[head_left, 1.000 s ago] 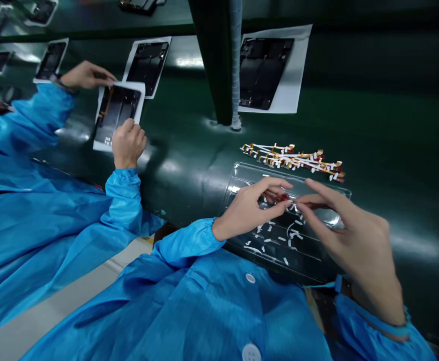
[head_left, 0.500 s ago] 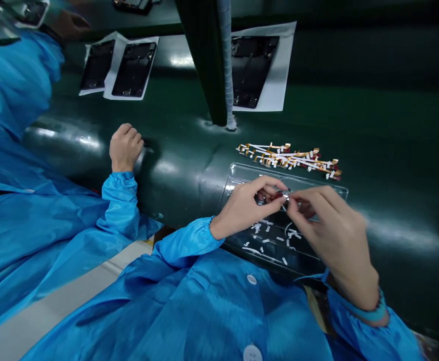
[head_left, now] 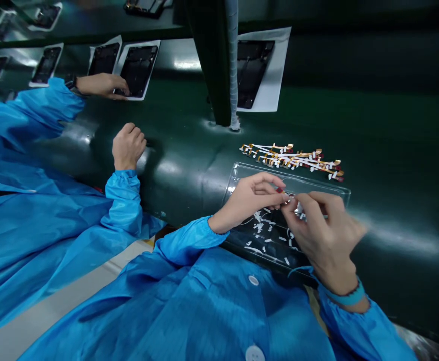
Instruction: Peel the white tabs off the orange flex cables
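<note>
Carefully placed fingertips carry most of the risk. At about 12 o'clock, above a clear plastic tray (head_left: 294, 175), the left hand (head_left: 247, 200) curls into a pinch on a tiny white-tabbed piece (head_left: 289, 198). The right hand (head_left: 319, 235) closes on the same spot, but blur hides whether it has a firm hold.

The piece is so small that a slight slip could drop it among the loose white tabs (head_left: 264, 225) in the tray, where it would be hard to pick out. Pulling the hands apart too sharply could crease or tear it, while a sudden dip of the right hand could brush the tabs and scatter them.

The tray rests on a glossy, dark green table (head_left: 400, 150), with a pile of orange-and-white ribbon cables (head_left: 290, 158) just beyond it at about 1 o'clock. A knock to the tray could push it into those cables and snag their thin ends.

Toward 10 o'clock, a co-worker's clenched hand (head_left: 128, 146) rests on the table, well apart from the tray. That person's other hand (head_left: 101, 85) touches a dark tablet back panel (head_left: 137, 70) on white paper near 11 o'clock. A wide reach from that side could jostle the table.
</note>
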Tool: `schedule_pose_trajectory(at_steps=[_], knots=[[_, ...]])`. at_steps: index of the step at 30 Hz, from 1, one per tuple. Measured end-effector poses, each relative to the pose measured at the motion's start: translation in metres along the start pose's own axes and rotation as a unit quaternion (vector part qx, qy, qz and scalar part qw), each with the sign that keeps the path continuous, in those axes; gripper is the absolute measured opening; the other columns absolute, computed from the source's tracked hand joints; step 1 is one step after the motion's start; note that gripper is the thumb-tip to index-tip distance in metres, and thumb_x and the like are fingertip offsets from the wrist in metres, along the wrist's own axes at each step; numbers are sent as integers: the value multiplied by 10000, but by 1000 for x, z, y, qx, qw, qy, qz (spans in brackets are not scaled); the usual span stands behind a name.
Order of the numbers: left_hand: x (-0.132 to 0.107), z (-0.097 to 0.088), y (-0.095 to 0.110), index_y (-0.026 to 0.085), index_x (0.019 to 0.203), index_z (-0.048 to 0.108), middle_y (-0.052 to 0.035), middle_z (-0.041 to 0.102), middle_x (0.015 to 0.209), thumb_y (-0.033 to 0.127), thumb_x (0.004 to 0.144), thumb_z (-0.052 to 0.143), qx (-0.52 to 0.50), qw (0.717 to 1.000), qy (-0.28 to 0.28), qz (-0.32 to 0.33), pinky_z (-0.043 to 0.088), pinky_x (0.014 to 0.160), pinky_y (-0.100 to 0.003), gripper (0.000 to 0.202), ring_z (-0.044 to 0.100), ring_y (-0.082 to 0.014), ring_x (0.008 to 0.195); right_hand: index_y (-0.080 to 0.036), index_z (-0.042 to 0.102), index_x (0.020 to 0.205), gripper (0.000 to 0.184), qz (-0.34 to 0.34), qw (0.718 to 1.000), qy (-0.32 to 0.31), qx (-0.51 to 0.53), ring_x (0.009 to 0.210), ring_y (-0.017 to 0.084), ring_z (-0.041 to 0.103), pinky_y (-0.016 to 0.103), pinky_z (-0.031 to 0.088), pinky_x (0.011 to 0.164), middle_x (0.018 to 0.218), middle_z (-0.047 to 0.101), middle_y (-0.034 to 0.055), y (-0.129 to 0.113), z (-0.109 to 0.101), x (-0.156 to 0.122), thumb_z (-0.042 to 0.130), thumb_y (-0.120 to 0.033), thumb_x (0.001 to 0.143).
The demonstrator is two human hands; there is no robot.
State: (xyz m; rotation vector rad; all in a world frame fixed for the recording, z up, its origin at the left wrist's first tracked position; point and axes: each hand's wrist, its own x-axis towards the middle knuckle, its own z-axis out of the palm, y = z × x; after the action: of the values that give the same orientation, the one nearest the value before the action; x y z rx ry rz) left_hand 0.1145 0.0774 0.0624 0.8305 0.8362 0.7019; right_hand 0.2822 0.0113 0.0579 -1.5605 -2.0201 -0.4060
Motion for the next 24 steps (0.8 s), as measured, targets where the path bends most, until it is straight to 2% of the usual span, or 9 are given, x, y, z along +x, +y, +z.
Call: schedule_pose_trajectory(at_steps=[2, 6, 12, 16, 18, 21, 24], knots=[[0, 0, 1, 153, 956, 660, 39, 669, 693, 388, 713, 921, -37, 999, -1, -15, 529, 699, -255, 427, 618, -72, 616, -221, 670, 1003, 179, 0, 1000, 25, 4, 597, 122, 570, 295, 375, 509, 882, 714, 39, -3, 3, -2, 695, -130, 851], [-3, 3, 0, 152, 963, 661, 32, 692, 720, 417, 694, 931, -30, 999, 27, 17, 569, 763, -284, 464, 672, -97, 668, -225, 661, 973, 176, 31, 997, 29, 64, 576, 105, 548, 279, 383, 502, 884, 701, 31, -6, 2, 0, 691, -120, 835], [-11, 6, -11, 163, 1010, 691, -10, 754, 835, 355, 748, 902, 19, 998, 39, 55, 600, 837, -286, 387, 747, -134, 793, -221, 596, 869, 115, 107, 970, -33, 216, 627, 108, 573, 264, 456, 556, 854, 621, 9, -5, -12, 6, 657, -125, 856], [-16, 9, -15, 182, 1015, 702, -18, 778, 875, 294, 824, 833, 104, 986, 82, 101, 621, 838, -277, 257, 765, -143, 848, -241, 573, 839, 124, 133, 942, -84, 295, 650, 122, 576, 284, 502, 610, 822, 580, -4, -6, -20, 6, 609, -133, 888], [-17, 10, -15, 185, 1014, 700, -21, 787, 903, 288, 845, 811, 135, 979, 94, 120, 630, 848, -282, 227, 771, -150, 877, -245, 578, 839, 116, 138, 945, -86, 283, 646, 124, 579, 293, 507, 613, 824, 594, 1, -7, -22, 4, 603, -155, 908], [-17, 9, -15, 181, 1028, 697, -23, 787, 897, 289, 847, 812, 126, 982, 85, 112, 633, 865, -285, 240, 775, -152, 885, -246, 647, 946, 29, 125, 970, -59, 201, 661, 137, 614, 299, 490, 593, 891, 668, 31, -4, -21, -1, 653, -222, 931], [-16, 6, -16, 175, 1038, 700, -23, 775, 870, 289, 831, 831, 107, 988, 64, 93, 630, 848, -282, 270, 770, -147, 848, -246, 695, 1048, 112, 91, 987, -47, 124, 678, 152, 642, 307, 461, 582, 969, 729, 60, 0, -18, -7, 685, -257, 937]])
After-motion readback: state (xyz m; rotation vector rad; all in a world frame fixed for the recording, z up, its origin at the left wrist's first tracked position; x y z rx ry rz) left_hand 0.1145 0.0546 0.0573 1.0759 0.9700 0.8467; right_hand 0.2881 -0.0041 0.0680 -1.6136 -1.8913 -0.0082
